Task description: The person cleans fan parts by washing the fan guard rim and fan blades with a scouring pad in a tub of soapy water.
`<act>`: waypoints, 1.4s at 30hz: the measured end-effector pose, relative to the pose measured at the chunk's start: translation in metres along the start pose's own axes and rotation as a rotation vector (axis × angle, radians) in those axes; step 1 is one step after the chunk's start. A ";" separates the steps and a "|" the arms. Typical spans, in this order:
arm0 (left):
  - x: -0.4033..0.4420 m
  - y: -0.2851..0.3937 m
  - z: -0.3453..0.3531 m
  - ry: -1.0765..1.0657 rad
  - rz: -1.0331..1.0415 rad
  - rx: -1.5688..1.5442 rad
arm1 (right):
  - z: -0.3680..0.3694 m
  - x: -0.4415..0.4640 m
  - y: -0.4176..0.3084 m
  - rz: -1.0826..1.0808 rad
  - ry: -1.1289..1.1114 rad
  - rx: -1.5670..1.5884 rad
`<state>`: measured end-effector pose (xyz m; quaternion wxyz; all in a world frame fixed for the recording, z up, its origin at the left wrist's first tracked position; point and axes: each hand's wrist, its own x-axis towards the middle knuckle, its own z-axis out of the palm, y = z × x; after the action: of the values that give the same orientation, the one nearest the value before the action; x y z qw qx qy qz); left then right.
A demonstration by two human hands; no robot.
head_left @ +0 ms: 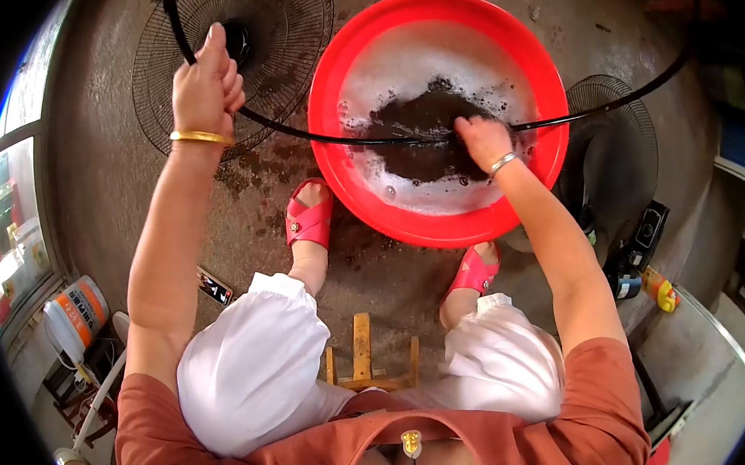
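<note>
A long, thin, curved black tube [314, 135] crosses over a large red basin [328, 89] of foamy, dark water. My left hand [205, 89], with a gold bangle at the wrist, is closed round the tube to the left of the basin, thumb up along it. Over the water, my right hand [485, 142], wearing a silver bangle, has its fingers closed about the same tube, which dips to the water's surface there. Its fingertips are partly hidden. Both ends of the tube rise towards the top corners of the view.
Behind my left hand lies a round wire fan grille [178, 39]; another grille [616, 129] is right of the basin. A phone [215, 288] lies on the wet floor, an orange-and-white bucket [84, 309] at left. A yellow bottle [660, 290] is at right, a wooden stool [362, 345] below me.
</note>
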<state>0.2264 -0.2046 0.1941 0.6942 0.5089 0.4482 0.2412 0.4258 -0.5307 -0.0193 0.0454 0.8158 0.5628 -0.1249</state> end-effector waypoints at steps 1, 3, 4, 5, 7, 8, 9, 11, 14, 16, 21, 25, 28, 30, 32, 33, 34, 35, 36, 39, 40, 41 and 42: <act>0.003 0.004 -0.002 -0.081 -0.019 0.032 | -0.003 0.001 0.010 0.023 0.046 -0.053; -0.002 0.006 0.009 -0.068 0.017 0.040 | -0.004 0.003 0.017 -0.040 0.094 -0.055; 0.000 0.006 0.002 -0.191 0.070 0.057 | -0.003 0.005 0.017 -0.041 0.086 -0.040; 0.002 0.003 -0.001 -0.229 0.131 0.066 | -0.002 0.006 0.017 -0.041 0.079 -0.027; 0.007 -0.009 -0.006 -0.305 0.253 0.081 | 0.001 0.003 0.014 -0.076 0.168 0.036; 0.008 -0.017 -0.014 -0.321 0.245 0.138 | 0.002 0.002 0.011 -0.091 0.185 0.058; 0.005 -0.036 -0.015 -0.325 0.195 0.083 | 0.001 0.000 0.008 -0.102 0.200 0.077; -0.006 -0.071 -0.015 -0.335 0.080 -0.029 | -0.002 -0.001 -0.006 -0.140 0.211 0.113; -0.033 -0.114 -0.008 -0.340 -0.109 -0.148 | -0.007 0.001 -0.042 -0.195 0.193 0.321; -0.049 -0.131 -0.005 -0.382 -0.216 -0.182 | -0.021 0.008 -0.073 -0.251 0.200 0.447; -0.056 -0.134 -0.001 -0.189 -0.252 -0.188 | -0.027 0.018 -0.125 -0.244 0.141 0.672; -0.038 -0.101 -0.011 -0.062 -0.194 -0.147 | -0.003 0.021 -0.075 -0.143 -0.061 0.423; -0.026 -0.069 -0.016 -0.153 -0.107 -0.051 | -0.010 0.013 0.005 -0.045 -0.098 0.006; -0.020 -0.057 -0.015 -0.132 -0.147 0.036 | -0.023 0.009 0.037 -0.022 0.061 -0.124; -0.012 -0.041 -0.011 -0.125 -0.191 0.072 | -0.027 0.006 0.047 -0.029 0.213 -0.181; -0.009 -0.032 -0.009 -0.131 -0.223 0.085 | -0.032 0.005 0.047 -0.038 0.282 -0.154; -0.008 -0.022 -0.006 -0.121 -0.266 0.103 | -0.031 0.005 0.043 -0.027 0.292 -0.121; -0.003 -0.018 -0.009 -0.145 -0.279 0.119 | -0.031 0.003 0.039 -0.057 0.297 -0.057; 0.000 -0.012 -0.015 -0.217 -0.283 0.093 | -0.030 0.000 0.036 -0.098 0.307 0.012; 0.014 -0.007 -0.042 -0.482 -0.233 -0.205 | -0.044 -0.004 0.023 -0.211 0.226 0.238; 0.014 -0.007 -0.047 -0.513 -0.203 -0.291 | -0.049 -0.006 0.021 -0.237 0.207 0.296; 0.014 -0.009 -0.049 -0.552 -0.172 -0.377 | -0.053 -0.007 0.021 -0.259 0.185 0.350; 0.015 -0.013 -0.053 -0.590 -0.184 -0.495 | -0.055 -0.007 0.022 -0.281 0.153 0.385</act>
<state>0.1862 -0.1720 0.1719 0.9137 0.3311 0.2015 0.1219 0.4524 -0.5332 0.0336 -0.1713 0.7303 0.6384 -0.1729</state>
